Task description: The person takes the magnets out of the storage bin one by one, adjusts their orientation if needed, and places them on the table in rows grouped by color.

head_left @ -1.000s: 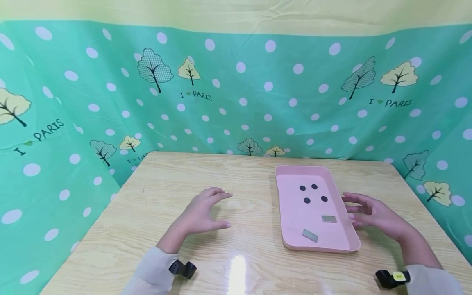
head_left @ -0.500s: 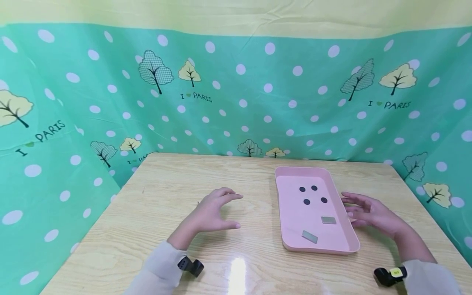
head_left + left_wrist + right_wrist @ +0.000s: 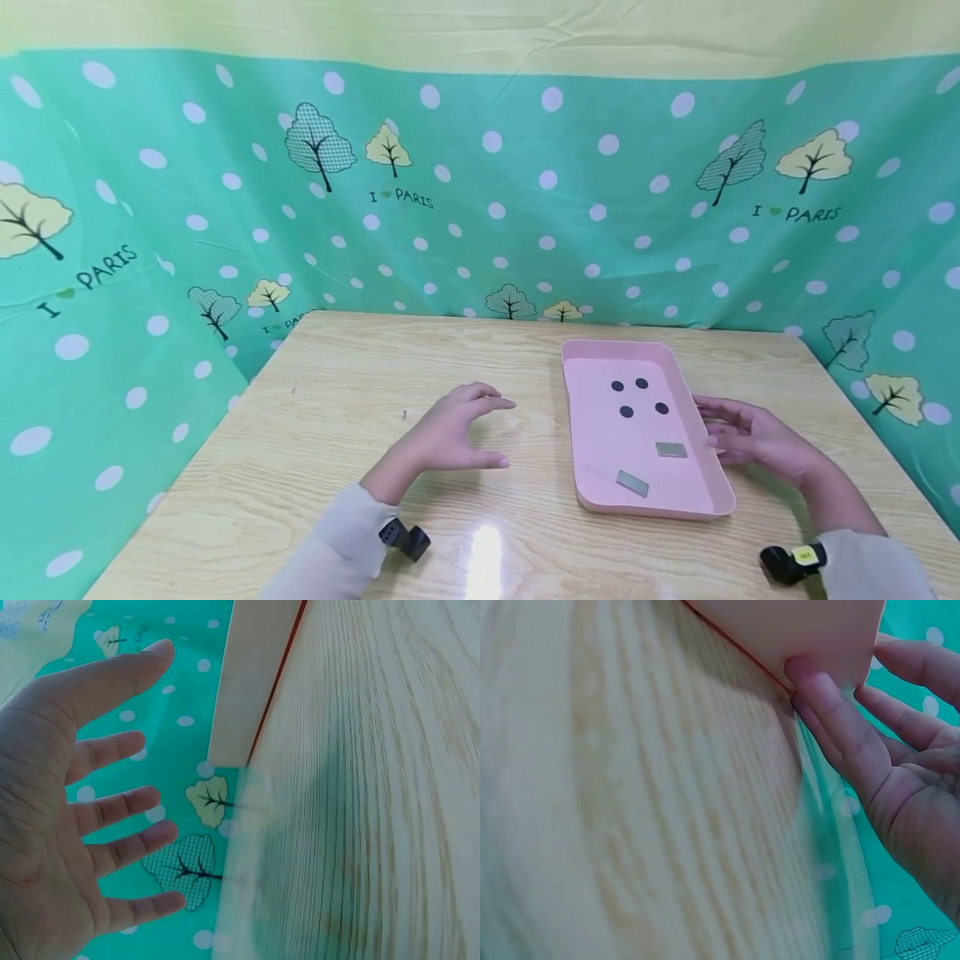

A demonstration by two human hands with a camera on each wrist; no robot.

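A shallow pink tray [image 3: 600,450] lies on the table, right of centre. Inside it are several small black discs [image 3: 626,412] towards the far end. Nearer the front lie two flat grey rectangular pieces, one piece [image 3: 671,450] level and another piece [image 3: 632,483] slanted. My left hand [image 3: 453,429] hovers left of the tray, fingers spread and apart from it; the left wrist view shows nothing in its palm. My right hand [image 3: 761,442] is at the tray's right side. In the right wrist view, its fingertips touch the tray's outer wall [image 3: 817,637] without curling round it.
The wood-grain table [image 3: 360,358] runs back to a green dotted curtain [image 3: 420,275] with printed trees, which also hangs at both sides. A tiny dark mark [image 3: 404,414] shows near the left hand. Light glares on the front of the table [image 3: 483,558].
My left hand has moved right, closer to the tray. The right hand stays at the tray's right wall, and the tray and its contents lie as before.
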